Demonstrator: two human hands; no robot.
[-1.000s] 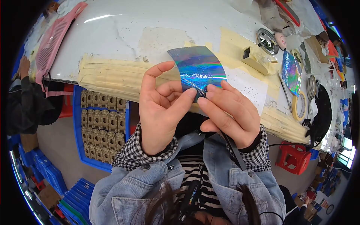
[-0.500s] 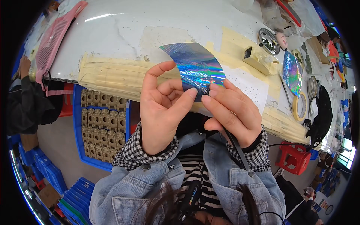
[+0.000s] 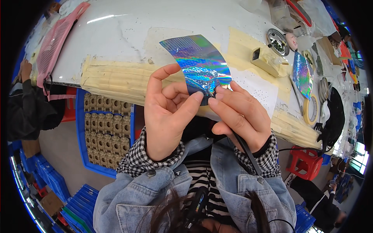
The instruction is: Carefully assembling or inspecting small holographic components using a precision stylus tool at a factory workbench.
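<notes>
Holographic sheet point(image 3: 198, 62) pinched by both hands point(image 3: 206, 112) above taped table point(image 3: 116, 35), blue crate point(image 3: 105, 128) below.

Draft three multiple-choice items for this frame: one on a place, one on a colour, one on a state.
1. Where is the blue crate of cardboard-coloured pieces?
A. under the table edge, to the person's left
B. on the table top
C. on the red stool

2. What colour is the sheet that the hands hold?
A. plain white
B. shiny rainbow, mostly blue and green
C. matt black

3. How is that sheet held?
A. lying flat on the table
B. rolled into a tube
C. pinched at its lower edge by both hands, raised above the table

Answers:
1 A, since the crate sits below the taped table edge, left of the left hand.
2 B, as the surface glitters in rainbow bands.
3 C, because the left hand's fingertips and those of the right hand meet at its lower edge, and the rest curves up free.
</notes>
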